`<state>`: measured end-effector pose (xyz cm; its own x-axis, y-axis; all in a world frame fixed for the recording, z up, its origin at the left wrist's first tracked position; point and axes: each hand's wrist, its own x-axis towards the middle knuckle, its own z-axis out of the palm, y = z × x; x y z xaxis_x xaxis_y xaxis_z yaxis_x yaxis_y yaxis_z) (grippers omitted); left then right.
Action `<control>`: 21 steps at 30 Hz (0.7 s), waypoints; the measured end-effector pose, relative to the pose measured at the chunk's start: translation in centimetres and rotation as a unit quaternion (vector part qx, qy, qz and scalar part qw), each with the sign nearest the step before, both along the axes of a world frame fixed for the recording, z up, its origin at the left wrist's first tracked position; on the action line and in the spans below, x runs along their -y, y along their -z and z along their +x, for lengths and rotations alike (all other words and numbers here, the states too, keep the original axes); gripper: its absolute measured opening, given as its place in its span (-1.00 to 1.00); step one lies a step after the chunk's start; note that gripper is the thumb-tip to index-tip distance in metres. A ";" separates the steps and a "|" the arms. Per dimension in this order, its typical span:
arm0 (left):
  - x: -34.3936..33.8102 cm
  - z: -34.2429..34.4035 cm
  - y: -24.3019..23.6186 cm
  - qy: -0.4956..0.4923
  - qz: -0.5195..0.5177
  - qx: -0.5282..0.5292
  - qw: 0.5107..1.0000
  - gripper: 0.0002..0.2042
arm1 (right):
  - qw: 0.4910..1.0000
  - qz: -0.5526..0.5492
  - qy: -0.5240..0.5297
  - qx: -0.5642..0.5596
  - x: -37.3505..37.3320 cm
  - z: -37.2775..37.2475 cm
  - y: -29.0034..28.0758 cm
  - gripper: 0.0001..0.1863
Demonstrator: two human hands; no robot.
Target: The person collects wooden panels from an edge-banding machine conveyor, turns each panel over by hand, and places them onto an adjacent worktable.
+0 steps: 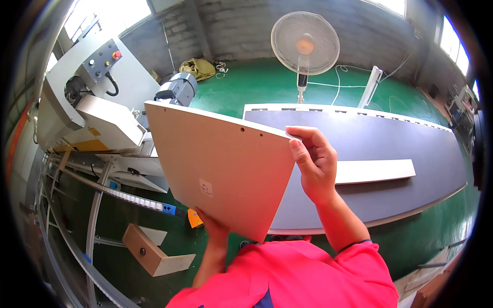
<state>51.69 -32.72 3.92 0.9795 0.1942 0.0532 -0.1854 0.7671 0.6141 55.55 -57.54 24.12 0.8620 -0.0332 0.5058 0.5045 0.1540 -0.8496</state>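
Observation:
Between my two hands I hold a flat white board (226, 169), tilted up in front of my body. Small round holes show near its far edge, and a small square label (206, 187) sits on its face. My right hand (317, 161) pinches the far right corner, thumb on the face and fingers over the edge. My left hand (213, 224) grips the near left edge from below; its fingers are mostly hidden behind the board. To the right, a narrow white panel (377, 171) lies on the grey worktable (400, 138).
A machine (97, 102) with a button panel and a motor (177, 90) stands at the left, with a roller rail (133, 200) running from it. A fan (305, 43) stands behind the table. A brown wooden piece (149, 249) is low at the left, above the green floor (231, 84).

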 end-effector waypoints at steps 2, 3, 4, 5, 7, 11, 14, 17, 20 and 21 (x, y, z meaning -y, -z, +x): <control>-0.1 -0.4 -0.3 -0.018 0.021 -0.015 1.000 -0.29 | 1.000 0.015 0.008 0.003 -0.5 -0.9 -0.4 -0.75; -0.8 0.0 1.3 -0.009 0.017 0.007 1.000 -0.28 | 0.999 0.029 0.014 0.013 -0.8 -1.4 -0.7 -0.77; -1.5 0.0 2.7 -0.001 0.013 0.028 1.000 -0.27 | 0.999 0.029 0.015 0.007 -1.1 -1.8 -0.8 -0.77; -1.7 0.1 2.9 0.003 0.013 0.023 1.000 -0.27 | 0.999 0.041 0.021 0.015 -1.2 -2.0 -0.8 -0.79; -2.0 0.5 3.0 0.006 -0.096 0.000 0.995 -0.26 | 0.998 0.054 0.030 0.018 -1.7 -2.3 -0.8 -0.80; -2.6 0.5 2.4 0.020 -0.120 -0.009 0.992 -0.26 | 0.995 0.093 0.009 0.023 -2.4 -3.2 -1.2 -0.81; -3.5 0.6 1.7 0.039 -0.137 0.009 0.990 -0.28 | 0.997 0.076 -0.002 -0.007 -2.7 -4.0 -1.8 -0.81; -4.8 0.8 1.5 0.033 -0.125 0.018 0.991 -0.30 | 0.997 0.061 0.010 -0.035 -2.5 -4.0 -2.2 -0.84; -5.5 0.8 0.5 0.015 -0.119 -0.009 0.993 -0.25 | 0.998 0.017 0.006 -0.063 -1.9 -3.4 -3.0 -0.85; -5.7 0.8 0.2 0.006 -0.110 -0.012 0.994 -0.26 | 0.998 0.015 0.003 -0.062 -1.9 -3.3 -3.3 -0.85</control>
